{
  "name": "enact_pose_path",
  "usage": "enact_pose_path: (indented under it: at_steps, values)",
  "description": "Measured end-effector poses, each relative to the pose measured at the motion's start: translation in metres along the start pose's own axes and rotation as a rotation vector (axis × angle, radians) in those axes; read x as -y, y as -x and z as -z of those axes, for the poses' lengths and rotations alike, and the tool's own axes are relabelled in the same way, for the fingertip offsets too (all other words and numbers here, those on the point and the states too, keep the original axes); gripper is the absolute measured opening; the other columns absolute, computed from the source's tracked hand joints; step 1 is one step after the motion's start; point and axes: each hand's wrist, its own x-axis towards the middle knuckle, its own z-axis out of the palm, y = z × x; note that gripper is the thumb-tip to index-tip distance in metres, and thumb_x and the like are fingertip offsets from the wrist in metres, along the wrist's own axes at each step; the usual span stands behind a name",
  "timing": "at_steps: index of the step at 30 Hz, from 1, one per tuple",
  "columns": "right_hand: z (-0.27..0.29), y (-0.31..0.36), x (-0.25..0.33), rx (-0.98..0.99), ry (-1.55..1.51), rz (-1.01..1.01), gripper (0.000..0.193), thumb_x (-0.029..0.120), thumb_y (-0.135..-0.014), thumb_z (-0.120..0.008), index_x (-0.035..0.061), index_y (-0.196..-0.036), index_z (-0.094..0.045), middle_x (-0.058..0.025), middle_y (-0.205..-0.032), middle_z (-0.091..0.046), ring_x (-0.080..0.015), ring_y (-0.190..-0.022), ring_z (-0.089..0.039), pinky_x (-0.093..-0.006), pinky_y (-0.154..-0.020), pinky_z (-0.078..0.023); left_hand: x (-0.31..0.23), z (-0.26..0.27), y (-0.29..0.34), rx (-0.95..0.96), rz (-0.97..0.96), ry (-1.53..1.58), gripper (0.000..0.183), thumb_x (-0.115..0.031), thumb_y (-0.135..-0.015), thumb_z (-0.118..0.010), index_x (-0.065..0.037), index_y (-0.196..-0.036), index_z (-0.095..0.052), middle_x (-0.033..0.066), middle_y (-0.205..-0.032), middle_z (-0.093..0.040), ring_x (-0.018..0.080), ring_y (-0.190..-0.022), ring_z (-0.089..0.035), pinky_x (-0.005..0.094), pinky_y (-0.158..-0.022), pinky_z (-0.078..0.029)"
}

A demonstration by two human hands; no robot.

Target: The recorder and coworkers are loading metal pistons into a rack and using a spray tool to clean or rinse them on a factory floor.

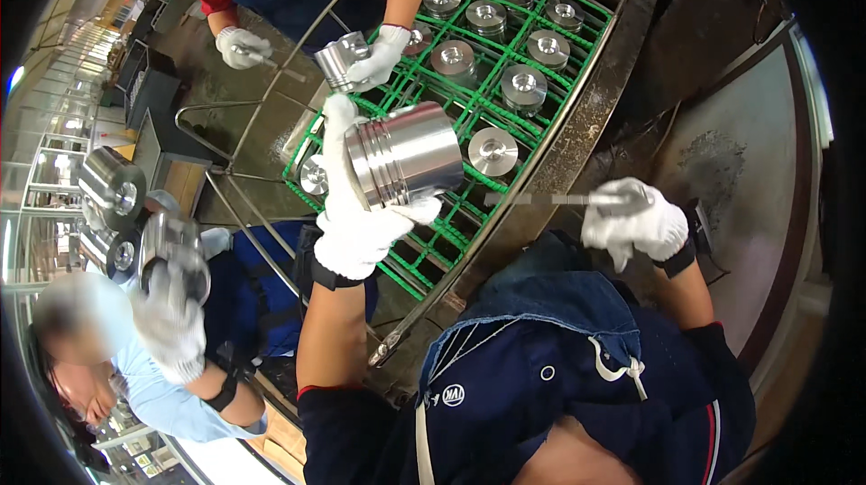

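Note:
My left hand, in a white knit glove, grips a shiny metal piston lying on its side in the air. Its ring grooves are toward my palm, its skirt to the right. My right hand, also gloved, is closed around the handle of a thin, flat metal tool. The tool's narrow end points left toward the piston, apart from it; its exact kind is blurred. Below the piston is a green wire rack, where several pistons stand in square cells, among them a nearby one.
A metal rail edges the rack on my side. Across it, a person in red holds another piston and a small tool. At left, a person in light blue handles a piston, near more pistons. A bent-rod frame stands between us.

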Motion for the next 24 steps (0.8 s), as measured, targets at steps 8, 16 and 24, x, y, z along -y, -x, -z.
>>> enact_pose_path:
  at_steps: [8,16,24]
  values:
    - [-0.037,0.017,0.046,-0.019,-0.100,0.245,0.020,0.014,-0.076,-0.076,-0.0017,-0.084,-0.065,-0.0096,-0.071,-0.067,-0.0149,-0.056,-0.063,-0.0269,-0.048,-0.048,-0.020,0.012,-0.023,-0.110,0.679,0.671,0.064,-0.063,-0.089,-0.053,-0.008,-0.124,-0.054,0.0149,-0.104,-0.068,0.0240,-0.084,-0.070,0.0341,-0.059,-0.061]
    - [-0.043,0.006,0.026,0.000,-0.105,0.233,0.049,0.021,-0.075,-0.084,0.0072,-0.118,-0.066,-0.0047,-0.082,-0.070,-0.0093,-0.068,-0.065,-0.0269,-0.062,-0.056,-0.008,0.028,-0.001,-0.005,0.574,1.084,0.096,-0.044,-0.076,-0.075,0.005,-0.144,-0.028,0.0388,-0.131,-0.045,0.0529,-0.111,-0.055,0.0610,-0.090,-0.052]
    - [-0.048,0.005,0.047,0.029,0.017,0.108,0.048,0.024,-0.076,-0.083,-0.0009,-0.113,-0.065,-0.0027,-0.080,-0.070,-0.0093,-0.048,-0.057,-0.0243,-0.047,-0.052,0.016,0.050,0.004,-0.069,0.609,0.983,0.082,-0.035,-0.076,-0.074,0.000,-0.141,-0.037,0.0342,-0.124,-0.053,0.0500,-0.104,-0.060,0.0541,-0.079,-0.059]
